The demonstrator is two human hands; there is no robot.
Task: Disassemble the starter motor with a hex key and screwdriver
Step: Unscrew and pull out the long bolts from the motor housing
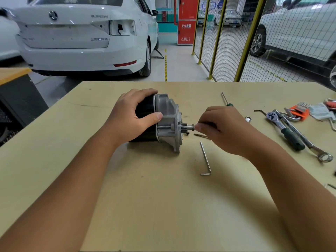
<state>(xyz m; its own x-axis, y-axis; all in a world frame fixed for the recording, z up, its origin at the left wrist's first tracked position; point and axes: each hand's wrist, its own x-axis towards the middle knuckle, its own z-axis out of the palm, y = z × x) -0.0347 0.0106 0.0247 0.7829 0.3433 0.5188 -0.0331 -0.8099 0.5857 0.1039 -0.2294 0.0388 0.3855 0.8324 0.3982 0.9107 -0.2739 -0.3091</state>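
Observation:
The starter motor [169, 120] lies on its side in the middle of the table, black body to the left, grey aluminium housing to the right. My left hand [131, 115] grips the black body, thumb on the housing's edge. My right hand [223, 130] pinches a long bolt [185, 126] that sticks out of the housing's right face. A silver hex key [205, 159] lies loose on the table just in front of my right hand. A green-handled screwdriver [226, 100] lies behind my right hand.
At the right of the table [145, 188] lie a ratchet with a green grip [285, 130], a combination spanner [309, 144], an orange hex-key set [299, 112] and a face mask. A small brown pin [201, 135] lies under my right fingers. White cars and a mesh fence stand behind.

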